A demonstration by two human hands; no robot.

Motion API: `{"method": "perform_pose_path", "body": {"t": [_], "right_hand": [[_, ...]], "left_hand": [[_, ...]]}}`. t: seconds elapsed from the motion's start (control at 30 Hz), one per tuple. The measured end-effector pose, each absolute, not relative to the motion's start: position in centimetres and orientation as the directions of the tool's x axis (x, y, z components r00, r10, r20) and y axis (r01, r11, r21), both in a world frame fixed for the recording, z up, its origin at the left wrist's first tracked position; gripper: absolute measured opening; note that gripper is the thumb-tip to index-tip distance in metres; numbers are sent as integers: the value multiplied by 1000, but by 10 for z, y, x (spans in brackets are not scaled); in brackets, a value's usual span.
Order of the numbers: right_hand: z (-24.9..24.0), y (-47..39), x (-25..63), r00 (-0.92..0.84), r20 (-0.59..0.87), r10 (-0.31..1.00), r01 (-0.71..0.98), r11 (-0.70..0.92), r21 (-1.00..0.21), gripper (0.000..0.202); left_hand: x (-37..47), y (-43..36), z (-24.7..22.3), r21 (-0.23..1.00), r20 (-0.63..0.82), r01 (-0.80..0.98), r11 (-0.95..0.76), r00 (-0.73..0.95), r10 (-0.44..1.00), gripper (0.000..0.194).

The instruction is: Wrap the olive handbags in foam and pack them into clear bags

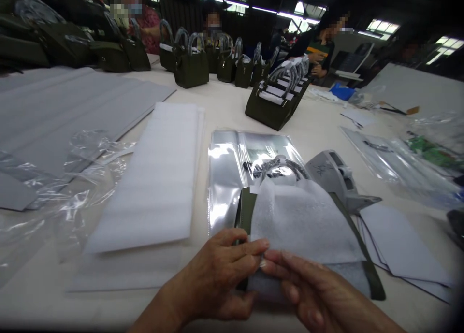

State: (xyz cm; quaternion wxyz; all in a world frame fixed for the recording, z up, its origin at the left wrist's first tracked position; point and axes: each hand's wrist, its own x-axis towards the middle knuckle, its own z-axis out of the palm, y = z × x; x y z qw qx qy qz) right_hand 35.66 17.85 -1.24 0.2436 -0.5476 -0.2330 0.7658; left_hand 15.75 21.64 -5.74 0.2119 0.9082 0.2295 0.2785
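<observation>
As the olive bag [366, 265] lay flat on the table [224, 106] under a white foam sheet [304, 222], the left hand [217, 270] and right hand [311, 289] pinched that sheet's near edge with fingertips meeting.

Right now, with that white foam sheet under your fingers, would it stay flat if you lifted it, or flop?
The white foam sheet probably flops: it already drapes over the olive bag. It looks thin and likely very light. Both the left hand and right hand pinch its edge, so it may crease easily.

Both hands [261, 275] pinch foam sheet [304, 222] over olive bag [246, 212].
</observation>
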Motion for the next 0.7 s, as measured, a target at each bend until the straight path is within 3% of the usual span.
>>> {"method": "perform_pose_path", "body": {"t": [0.2,0.47,0.57,0.7], "right_hand": [[-11,171,363,-258,-711,654,-104,-750,-653,37],[-14,163,366,-264,-715,647,-258,-762,-594,32],[-13,158,372,-352,-722,596,-352,-799,-488,32],[-11,148,376,-481,-750,454,-470,-855,-216,32]], "left_hand": [[157,221,-60,532,440,273,-802,719,537,36],[153,220,-58,472,357,344,-812,767,532,49],[154,220,-55,422,329,367,-829,790,517,44],[154,221,-52,384,341,369,-846,795,501,37]]}}
